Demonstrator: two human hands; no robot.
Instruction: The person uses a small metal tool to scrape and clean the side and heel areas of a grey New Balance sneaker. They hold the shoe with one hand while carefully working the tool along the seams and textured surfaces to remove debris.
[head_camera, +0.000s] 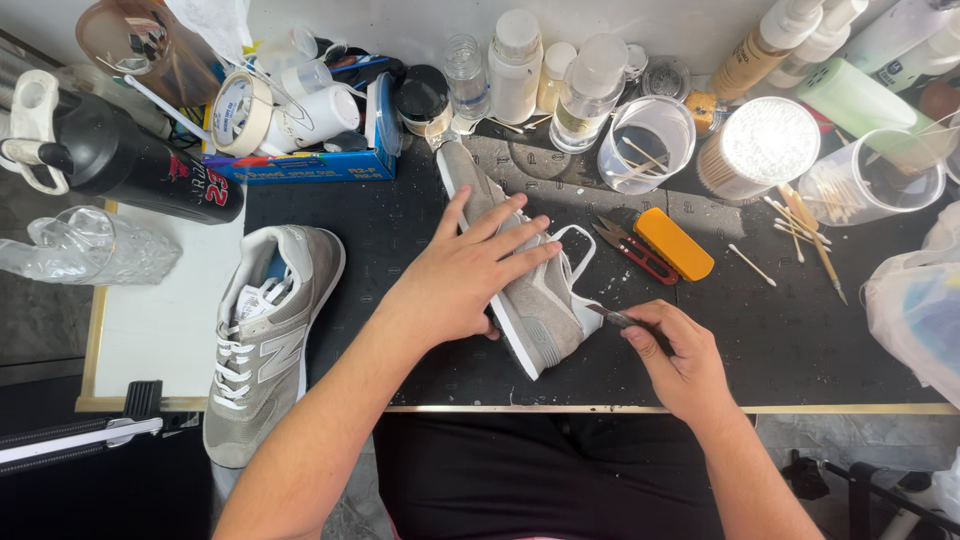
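Note:
A grey suede sneaker (540, 300) lies on its side on the black cutting mat (400, 230), its white sole turned toward me. My left hand (465, 272) rests flat on the upper with fingers spread, pressing it down. My right hand (675, 355) pinches a thin dark-handled tool (612, 317) whose tip touches the shoe's heel near the white laces. The matching grey sneaker (265, 340) stands upright to the left, partly over the table's front edge.
Red thread snips (630, 247) and an orange block (675, 243) lie right of the shoe. Bottles, jars, cotton-swab cups (758, 148) and tape rolls (240, 112) crowd the back. A black bottle (130, 165) and crumpled plastic (90, 248) sit at left; a bag (915, 310) at right.

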